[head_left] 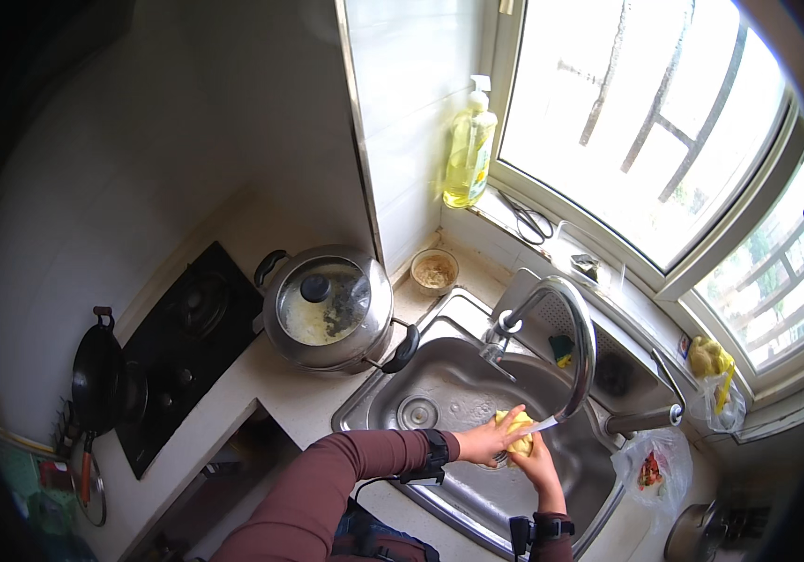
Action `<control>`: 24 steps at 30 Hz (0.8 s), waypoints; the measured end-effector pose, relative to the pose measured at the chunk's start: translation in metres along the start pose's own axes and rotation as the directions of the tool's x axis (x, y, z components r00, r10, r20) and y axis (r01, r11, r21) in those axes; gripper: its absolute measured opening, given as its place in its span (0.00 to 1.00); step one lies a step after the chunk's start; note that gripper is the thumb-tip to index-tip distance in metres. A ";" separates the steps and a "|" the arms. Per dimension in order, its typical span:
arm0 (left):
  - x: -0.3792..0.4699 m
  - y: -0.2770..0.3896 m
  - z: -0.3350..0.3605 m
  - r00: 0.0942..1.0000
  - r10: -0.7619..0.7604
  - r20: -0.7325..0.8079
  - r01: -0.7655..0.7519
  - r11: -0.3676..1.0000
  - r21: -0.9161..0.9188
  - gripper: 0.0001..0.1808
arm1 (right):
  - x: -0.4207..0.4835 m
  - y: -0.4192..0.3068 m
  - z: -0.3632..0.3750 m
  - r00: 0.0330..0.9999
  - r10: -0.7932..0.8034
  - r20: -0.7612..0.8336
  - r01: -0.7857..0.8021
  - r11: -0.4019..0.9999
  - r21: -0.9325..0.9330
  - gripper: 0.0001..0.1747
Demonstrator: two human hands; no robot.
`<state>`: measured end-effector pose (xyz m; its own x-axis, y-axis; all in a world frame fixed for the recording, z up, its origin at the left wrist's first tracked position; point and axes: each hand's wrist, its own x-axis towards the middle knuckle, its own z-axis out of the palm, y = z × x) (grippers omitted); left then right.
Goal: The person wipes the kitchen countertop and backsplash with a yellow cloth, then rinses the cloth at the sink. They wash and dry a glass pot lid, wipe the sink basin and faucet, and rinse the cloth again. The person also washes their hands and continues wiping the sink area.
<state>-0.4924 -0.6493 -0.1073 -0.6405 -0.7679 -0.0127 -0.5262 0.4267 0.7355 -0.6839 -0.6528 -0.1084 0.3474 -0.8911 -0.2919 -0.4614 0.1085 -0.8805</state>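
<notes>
My left hand and my right hand are together over the stainless steel sink. Between them they hold a pale yellow, lumpy object; the fingers cover much of it, so I cannot tell exactly what it is. Just to its right ends the spout of the curved chrome faucet, and a whitish stream of water runs from it onto the hands. A round drain strainer lies in the basin to the left of my left hand.
Left of the sink stands a lidded steel pot, beside a black gas hob and a wok. A glass bowl sits in the corner. Yellow dish soap and scissors occupy the windowsill. A plastic bag lies right.
</notes>
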 end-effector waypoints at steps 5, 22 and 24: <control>0.010 0.008 -0.012 0.988 0.070 -0.135 -0.080 0.994 -0.071 0.51 | -0.008 0.001 -0.001 0.968 0.203 0.148 -0.249 0.701 0.668 0.31; -0.003 0.000 -0.021 0.992 0.013 0.127 -0.065 0.906 0.417 0.10 | 0.021 -0.017 0.039 0.914 -0.003 0.406 0.108 0.966 -0.234 0.19; -0.009 0.000 -0.026 0.985 -0.088 0.151 0.016 0.905 0.425 0.09 | 0.020 -0.015 0.053 0.953 -0.014 0.303 0.174 0.844 -0.507 0.21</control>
<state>-0.4720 -0.6546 -0.0893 -0.6689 -0.7215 -0.1791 -0.7238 0.5772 0.3781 -0.6268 -0.6489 -0.1208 0.5848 -0.7175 -0.3785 -0.7431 -0.2865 -0.6048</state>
